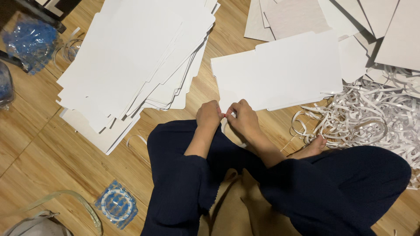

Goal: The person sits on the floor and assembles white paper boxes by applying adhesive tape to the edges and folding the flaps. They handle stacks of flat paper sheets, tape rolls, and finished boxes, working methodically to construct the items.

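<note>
Cardboard sheet (280,72) lies flat on the wooden floor (52,148) straight ahead of the seated person, its near left corner at the fingertips. Nearest the camera are the person's knees in dark trousers (183,183) and a bare foot (313,148) tucked to the right. Just past the knees the two hands meet at that corner: the left hand (208,116) is closed in a loose fist with its fingers pinched at the sheet's edge, and the right hand (245,119) pinches a thin white strip (230,114) there, thumb against forefinger. Whether the strip is attached to the sheet or already free cannot be told.

To the right, just beside the foot, spreads a tangle of white paper strips (367,118). To the left, well apart from the hands, a fanned stack of white sheets (131,61) slants across the floor. A blue-and-white wrapped ring (117,205) lies near the left knee.

Judging from the grip, a narrow strip pulled at a slant could snap short and leave a stub on the edge. A sharp tug might also drag or crease the sheet, since nothing weighs it down.
</note>
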